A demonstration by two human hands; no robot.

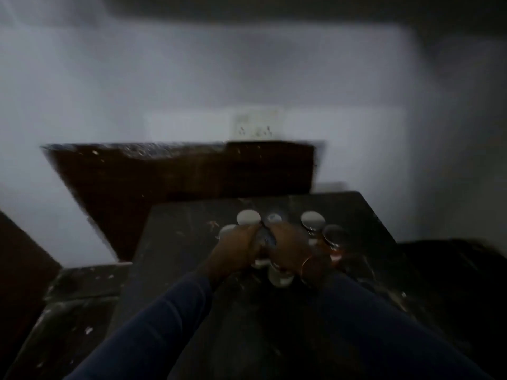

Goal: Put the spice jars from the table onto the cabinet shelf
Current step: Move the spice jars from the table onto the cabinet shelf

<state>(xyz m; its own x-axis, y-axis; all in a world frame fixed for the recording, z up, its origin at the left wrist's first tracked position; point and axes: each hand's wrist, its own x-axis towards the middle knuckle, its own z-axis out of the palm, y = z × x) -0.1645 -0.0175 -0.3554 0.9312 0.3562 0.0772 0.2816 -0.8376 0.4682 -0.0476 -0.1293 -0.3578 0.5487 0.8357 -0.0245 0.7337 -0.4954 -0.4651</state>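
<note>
The view is dim and smeared with blur. A dark, scuffed surface (175,242) fills the lower middle, and a cluster of spice jars with pale round lids stands on its far half. Taking that cluster as the landmark: the left hand (238,246) lies over its left side and the right hand (288,242) over its middle, the two hands touching or nearly touching each other. Both are curled down among the jars, but the blur hides whether the fingers are closed on any jar, so their grip cannot be told.

One lid (248,217) shows just beyond the left hand, a smaller, darker one (274,218) beyond the point where the hands meet, and two more lids (312,220) (333,233) stand to the right of the right hand. A pale jar (279,275) sits on the near side of the cluster, below the wrists. A thin bangle (306,266) circles the right wrist. Dark blue sleeves (153,319) cover both forearms.

Beyond the cluster a dark brown board (178,174) stands against a pale wall (192,78), which carries a wall socket (256,124).
</note>
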